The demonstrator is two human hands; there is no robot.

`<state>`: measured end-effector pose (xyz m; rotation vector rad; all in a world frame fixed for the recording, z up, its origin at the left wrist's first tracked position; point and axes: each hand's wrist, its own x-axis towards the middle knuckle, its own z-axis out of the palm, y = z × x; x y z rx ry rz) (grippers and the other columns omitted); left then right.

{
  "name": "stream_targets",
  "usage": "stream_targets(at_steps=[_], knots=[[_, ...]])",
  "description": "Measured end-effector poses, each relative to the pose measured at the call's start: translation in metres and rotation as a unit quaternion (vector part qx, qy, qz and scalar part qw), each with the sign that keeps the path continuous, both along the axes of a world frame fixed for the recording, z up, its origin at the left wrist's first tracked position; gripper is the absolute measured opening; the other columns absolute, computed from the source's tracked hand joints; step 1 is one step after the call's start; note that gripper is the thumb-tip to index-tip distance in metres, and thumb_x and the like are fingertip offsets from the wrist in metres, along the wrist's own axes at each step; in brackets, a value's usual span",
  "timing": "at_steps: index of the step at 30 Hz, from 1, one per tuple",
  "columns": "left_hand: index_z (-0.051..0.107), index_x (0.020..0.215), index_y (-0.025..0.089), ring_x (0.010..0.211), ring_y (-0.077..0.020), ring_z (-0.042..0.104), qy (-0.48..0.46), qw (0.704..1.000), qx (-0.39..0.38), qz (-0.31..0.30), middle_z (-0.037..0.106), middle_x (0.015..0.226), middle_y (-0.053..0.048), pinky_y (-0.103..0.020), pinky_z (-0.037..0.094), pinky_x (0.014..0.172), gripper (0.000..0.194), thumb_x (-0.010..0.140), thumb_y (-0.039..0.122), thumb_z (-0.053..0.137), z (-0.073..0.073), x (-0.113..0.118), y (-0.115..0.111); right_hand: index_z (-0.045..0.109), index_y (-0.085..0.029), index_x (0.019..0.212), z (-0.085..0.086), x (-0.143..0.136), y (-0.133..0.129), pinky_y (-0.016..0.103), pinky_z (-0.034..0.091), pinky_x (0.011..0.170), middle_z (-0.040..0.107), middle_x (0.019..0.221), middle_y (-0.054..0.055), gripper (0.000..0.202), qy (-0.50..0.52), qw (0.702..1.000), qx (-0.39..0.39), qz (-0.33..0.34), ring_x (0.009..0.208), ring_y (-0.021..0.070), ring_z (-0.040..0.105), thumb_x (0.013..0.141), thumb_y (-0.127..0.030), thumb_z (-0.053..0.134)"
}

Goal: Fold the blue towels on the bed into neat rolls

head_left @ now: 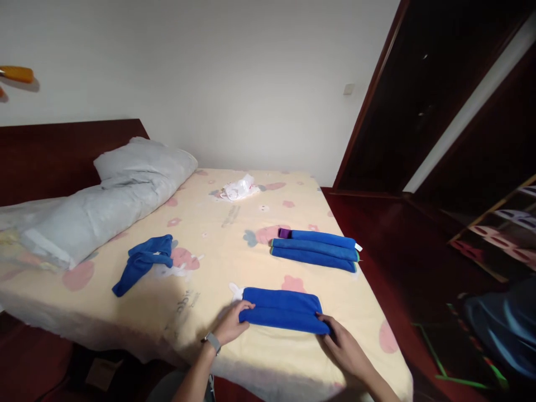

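The left hand and right hand pinch opposite ends of the folded blue cloth lying between their fingers, so uneven pulling could skew its layers.

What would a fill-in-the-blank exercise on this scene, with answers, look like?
The flat, folded cloth rectangle held by the left hand and right hand is coloured ____.
A grey wristband is on the person's ____ wrist.
In the picture, the rectangle lies to the ____ of the crumpled blue cloth.
The crumpled plastic bag on the yellow patterned fabric sheet is mostly coloured ____.

Missing words: blue; left; right; white.
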<state>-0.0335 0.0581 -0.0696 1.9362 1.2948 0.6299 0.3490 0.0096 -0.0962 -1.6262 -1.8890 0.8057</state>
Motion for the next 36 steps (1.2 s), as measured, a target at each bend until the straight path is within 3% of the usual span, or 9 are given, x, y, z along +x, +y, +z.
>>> stream_targets(at_steps=[5,8,15,20,22,26,30,32,36], knots=[[0.062,0.114,0.025,0.118,-0.0191,0.061,-0.046,0.998,-0.036,0.010,0.069,0.122,-0.001,-0.030,0.048,0.100,0.049,0.070,0.009,0.047,-0.005,-0.007,0.014,0.064,-0.022,0.118,-0.004,0.004,0.013,0.041,0.047,0.102,0.067,0.123,0.010,0.039,0.018,0.999,0.030,-0.031,0.114,0.0273,0.061,0.092,-0.047,0.047],[0.062,0.110,0.023,0.101,-0.0184,0.066,-0.045,0.997,-0.045,0.054,0.070,0.110,-0.002,-0.028,0.053,0.087,0.038,0.076,0.015,0.047,-0.004,-0.006,0.023,0.066,-0.023,0.111,-0.010,0.005,0.024,0.042,0.050,0.095,0.069,0.113,0.009,0.040,0.012,0.997,0.039,-0.058,0.107,0.0278,0.062,0.094,-0.051,0.044],[0.061,0.113,0.021,0.082,-0.0181,0.067,0.005,0.987,0.019,0.162,0.071,0.092,-0.002,-0.028,0.054,0.074,0.030,0.086,0.024,0.048,-0.013,0.007,0.044,0.066,-0.025,0.095,-0.022,-0.001,0.048,0.045,0.049,0.081,0.066,0.098,0.010,0.037,-0.129,0.979,0.100,-0.123,0.087,0.0272,0.059,0.096,-0.050,0.038],[0.060,0.119,0.027,0.099,-0.0244,0.065,0.072,0.966,0.107,0.226,0.068,0.101,-0.006,-0.038,0.051,0.092,0.030,0.091,0.036,0.053,-0.017,0.009,0.052,0.066,-0.029,0.108,-0.016,-0.012,0.048,0.047,0.047,0.073,0.063,0.103,0.014,0.028,-0.279,0.941,0.157,-0.114,0.091,0.0311,0.054,0.087,-0.039,0.051],[0.061,0.119,0.026,0.109,-0.0266,0.062,0.121,0.950,0.163,0.235,0.068,0.111,-0.007,-0.042,0.048,0.098,0.029,0.093,0.032,0.051,-0.014,0.011,0.050,0.064,-0.028,0.112,-0.007,-0.018,0.048,0.049,0.048,0.074,0.063,0.103,0.014,0.029,-0.281,0.932,0.171,-0.150,0.092,0.0316,0.054,0.090,-0.038,0.048],[0.061,0.126,0.023,0.124,-0.0267,0.055,0.185,0.941,0.233,0.158,0.063,0.130,-0.009,-0.044,0.043,0.108,0.040,0.091,0.017,0.043,-0.004,0.033,0.038,0.058,-0.024,0.122,0.013,-0.039,0.049,0.052,0.048,0.092,0.062,0.116,0.015,0.035,-0.183,0.943,0.209,-0.185,0.109,0.0318,0.056,0.099,-0.038,0.036],[0.042,0.148,0.025,0.145,-0.0267,0.034,0.215,0.945,0.246,-0.013,0.039,0.157,-0.004,-0.046,0.025,0.122,0.071,0.079,0.011,0.049,0.001,0.062,0.027,0.044,-0.025,0.145,0.011,-0.070,0.048,0.052,0.034,0.114,0.050,0.147,0.010,0.050,-0.170,0.954,0.246,-0.011,0.135,0.0311,0.045,0.096,-0.034,0.043],[0.033,0.153,0.026,0.147,-0.0255,0.030,0.223,0.943,0.241,-0.060,0.031,0.162,-0.002,-0.046,0.021,0.124,0.085,0.072,0.008,0.051,0.000,0.065,0.030,0.037,-0.024,0.151,0.002,-0.076,0.048,0.052,0.029,0.118,0.044,0.154,0.007,0.058,-0.189,0.949,0.249,0.040,0.140,0.0297,0.041,0.094,-0.028,0.044],[0.035,0.151,0.037,0.136,-0.0201,0.047,0.231,0.936,0.261,-0.043,0.052,0.148,0.005,-0.037,0.034,0.117,0.083,0.076,0.006,0.050,-0.007,0.040,0.045,0.037,-0.023,0.152,-0.018,-0.055,0.056,0.049,0.032,0.117,0.046,0.152,0.006,0.065,-0.217,0.951,0.220,0.028,0.139,0.0273,0.043,0.088,-0.019,0.046]])
